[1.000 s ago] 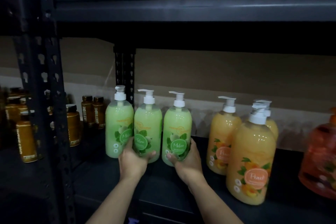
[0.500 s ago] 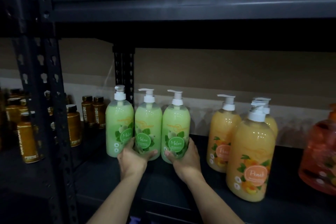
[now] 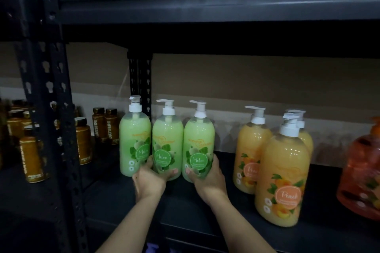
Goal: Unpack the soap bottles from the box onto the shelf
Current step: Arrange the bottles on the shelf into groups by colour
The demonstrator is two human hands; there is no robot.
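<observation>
Three green "Melon" pump bottles stand upright in a row on the dark shelf (image 3: 123, 197). My left hand (image 3: 149, 181) grips the base of the middle green bottle (image 3: 167, 139), thumb across its front. My right hand (image 3: 207, 181) grips the base of the right green bottle (image 3: 199, 139). The left green bottle (image 3: 134, 135) stands beside them, touching the middle one. The box is not in view.
Orange "Peach" pump bottles (image 3: 282, 178) stand to the right, with a red-orange bottle (image 3: 362, 174) at the edge. Brown bottles (image 3: 83, 139) fill the neighbouring bay behind a perforated black post (image 3: 51, 109). An upper shelf beam (image 3: 205, 6) hangs overhead.
Both hands have pushed the middle and right green bottles a little back and left, closing the gaps so the three stand tightly together.
</observation>
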